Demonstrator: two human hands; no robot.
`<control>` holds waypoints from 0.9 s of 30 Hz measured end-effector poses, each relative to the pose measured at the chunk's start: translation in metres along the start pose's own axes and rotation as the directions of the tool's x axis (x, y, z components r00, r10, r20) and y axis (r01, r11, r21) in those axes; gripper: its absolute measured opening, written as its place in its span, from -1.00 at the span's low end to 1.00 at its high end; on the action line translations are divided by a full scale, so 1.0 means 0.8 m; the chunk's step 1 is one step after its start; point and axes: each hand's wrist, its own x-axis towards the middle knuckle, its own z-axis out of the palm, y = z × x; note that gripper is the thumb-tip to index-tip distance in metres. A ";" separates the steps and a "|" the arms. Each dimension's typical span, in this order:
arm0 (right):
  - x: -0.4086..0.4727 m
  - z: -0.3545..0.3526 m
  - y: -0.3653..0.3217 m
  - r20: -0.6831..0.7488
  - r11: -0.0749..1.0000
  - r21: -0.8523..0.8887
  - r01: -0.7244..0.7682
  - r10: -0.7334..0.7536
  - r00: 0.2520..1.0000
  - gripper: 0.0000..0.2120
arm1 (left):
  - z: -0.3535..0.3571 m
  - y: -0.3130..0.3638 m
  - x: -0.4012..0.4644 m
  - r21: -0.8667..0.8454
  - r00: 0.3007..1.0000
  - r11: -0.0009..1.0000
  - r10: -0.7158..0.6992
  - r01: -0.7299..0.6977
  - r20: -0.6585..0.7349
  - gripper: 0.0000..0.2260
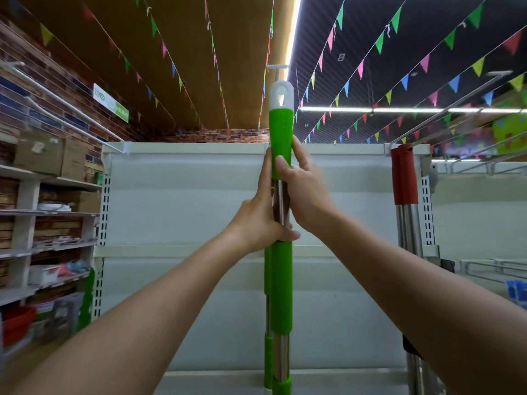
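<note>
1. A white shelf wall (199, 195) stands ahead, with red-handled poles (405, 178) hanging at its right.
2. The green pole (281, 132) is upright before it.
3. The left hand (258, 220) wraps the steel part, and the right hand (305, 192) curls round the top sleeve.
4. The white cap (281, 95) sits just under the hook (276, 70). This looks like the hanging step. Next, the eyelet must be raised level with the hook's tip and slid on.

Open room left of the green pole (281, 280); red-handled poles (405, 178) hang well right; hook (276, 68) seemingly overhead.
</note>
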 end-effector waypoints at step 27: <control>0.054 -0.012 0.099 0.004 0.993 0.045 -0.111 0.111 0.994 -0.55 | 0.040 -0.083 0.057 -0.077 0.991 0.989 -0.119 0.123 0.053 0.17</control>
